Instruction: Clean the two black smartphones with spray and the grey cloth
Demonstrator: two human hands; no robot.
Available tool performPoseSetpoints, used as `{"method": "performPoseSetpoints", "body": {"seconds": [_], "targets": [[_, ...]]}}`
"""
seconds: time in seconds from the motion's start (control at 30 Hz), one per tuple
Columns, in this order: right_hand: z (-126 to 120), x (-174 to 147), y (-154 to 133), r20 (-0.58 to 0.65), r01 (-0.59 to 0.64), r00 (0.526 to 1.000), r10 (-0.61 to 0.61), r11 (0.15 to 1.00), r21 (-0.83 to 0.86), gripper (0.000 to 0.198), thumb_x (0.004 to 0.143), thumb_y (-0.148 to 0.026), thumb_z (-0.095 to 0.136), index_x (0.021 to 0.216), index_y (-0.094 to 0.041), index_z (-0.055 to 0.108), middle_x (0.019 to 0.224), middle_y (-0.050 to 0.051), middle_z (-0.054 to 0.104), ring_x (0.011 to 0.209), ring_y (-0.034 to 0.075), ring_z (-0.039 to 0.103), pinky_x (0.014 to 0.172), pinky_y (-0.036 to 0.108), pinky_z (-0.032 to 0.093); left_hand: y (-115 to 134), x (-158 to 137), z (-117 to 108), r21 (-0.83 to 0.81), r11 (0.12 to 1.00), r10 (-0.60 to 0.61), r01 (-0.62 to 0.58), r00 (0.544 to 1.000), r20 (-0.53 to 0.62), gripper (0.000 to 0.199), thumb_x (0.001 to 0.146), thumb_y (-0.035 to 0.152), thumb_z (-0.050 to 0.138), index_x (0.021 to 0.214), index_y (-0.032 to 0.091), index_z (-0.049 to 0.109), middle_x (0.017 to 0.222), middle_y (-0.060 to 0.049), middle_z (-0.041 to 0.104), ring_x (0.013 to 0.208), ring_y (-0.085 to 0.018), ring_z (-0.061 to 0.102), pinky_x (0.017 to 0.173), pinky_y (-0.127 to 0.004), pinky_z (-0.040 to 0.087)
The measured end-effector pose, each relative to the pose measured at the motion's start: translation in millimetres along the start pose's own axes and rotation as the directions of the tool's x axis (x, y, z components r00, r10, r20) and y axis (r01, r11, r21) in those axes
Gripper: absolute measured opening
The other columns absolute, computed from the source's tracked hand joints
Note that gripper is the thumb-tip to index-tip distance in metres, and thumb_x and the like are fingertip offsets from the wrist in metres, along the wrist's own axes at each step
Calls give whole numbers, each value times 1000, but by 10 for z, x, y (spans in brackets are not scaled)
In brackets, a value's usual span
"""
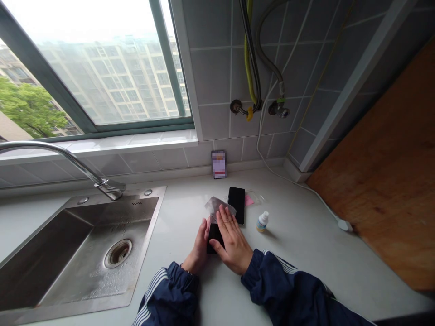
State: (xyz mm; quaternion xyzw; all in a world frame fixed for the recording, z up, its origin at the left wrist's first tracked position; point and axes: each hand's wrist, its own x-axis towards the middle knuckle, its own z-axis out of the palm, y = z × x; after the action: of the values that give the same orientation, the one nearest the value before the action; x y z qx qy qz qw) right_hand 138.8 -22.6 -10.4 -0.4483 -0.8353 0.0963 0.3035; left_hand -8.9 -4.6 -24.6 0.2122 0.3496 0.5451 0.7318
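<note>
A black phone (214,232) lies on the white counter between my hands. Along its left edge rests my left hand (198,246), thumb upward and its other fingers mostly hidden, steadying the phone by its side. My right hand (234,242) lies flat over the phone's right part, fingers stretched out and close together. Beneath its fingertips, a thin greyish see-through sheet (215,204) covers the phone's top end and sticks out beyond it. Just behind lies a second black phone-like slab (237,203). A small white-capped bottle (263,222) stands upright to the right.
A steel sink (136,280) with a faucet (107,185) is at left. A clear packet with a pink piece (249,199) lies behind the bottle. Against the wall leans a phone with a lit screen (219,165). A white cable (306,186) ends in a plug at right.
</note>
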Motion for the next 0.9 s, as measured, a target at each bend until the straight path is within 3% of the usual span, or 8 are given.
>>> {"method": "performPoseSetpoints", "body": {"seconds": [0.13,0.3,0.5,0.63,0.77,0.9], "targets": [[-51,27,-7,-94,-35,995,33,999,-11,82,105,-40,42,163,-16,-10,170,13,0,157,34,4,124,59,24,-21,-39,-27,155,988,2,-7,1000,29,52,96,54,53,133,20,67,155,-6,50,157,-27,11,129,-44,0],[-92,50,14,-60,-3,998,0,999,-40,81,104,-38,46,164,-15,-4,170,12,5,157,33,4,124,59,25,24,-90,95,213,971,70,-109,980,185,66,93,66,50,138,20,64,156,-6,48,156,-28,17,129,-40,7],[-102,49,-5,44,91,995,-89,995,-35,83,98,-32,57,164,-15,9,169,11,11,157,32,4,124,59,24,-8,-45,46,-14,1000,-9,9,999,31,63,95,62,50,141,21,61,147,-10,58,152,-30,30,127,-47,16],[-111,40,-64,187,184,965,-184,983,18,81,95,-35,63,162,-15,23,168,10,16,157,31,6,126,57,21,29,-27,46,-222,970,-97,98,995,15,71,93,67,48,133,11,65,130,-18,69,138,-36,51,124,-52,26],[-134,43,-85,271,254,924,-270,963,94,70,99,-44,56,158,-15,34,166,9,25,157,28,13,127,56,14,150,-61,113,-309,949,-63,61,998,1,72,89,70,55,126,9,67,108,-16,77,120,-36,66,118,-51,36],[-175,48,-103,289,289,901,-323,945,154,64,101,-48,52,155,-15,41,164,9,33,156,26,20,126,55,18,266,-96,161,-295,955,12,14,996,88,88,88,77,46,145,11,52,127,-20,70,118,-37,66,113,-53,41]]}}
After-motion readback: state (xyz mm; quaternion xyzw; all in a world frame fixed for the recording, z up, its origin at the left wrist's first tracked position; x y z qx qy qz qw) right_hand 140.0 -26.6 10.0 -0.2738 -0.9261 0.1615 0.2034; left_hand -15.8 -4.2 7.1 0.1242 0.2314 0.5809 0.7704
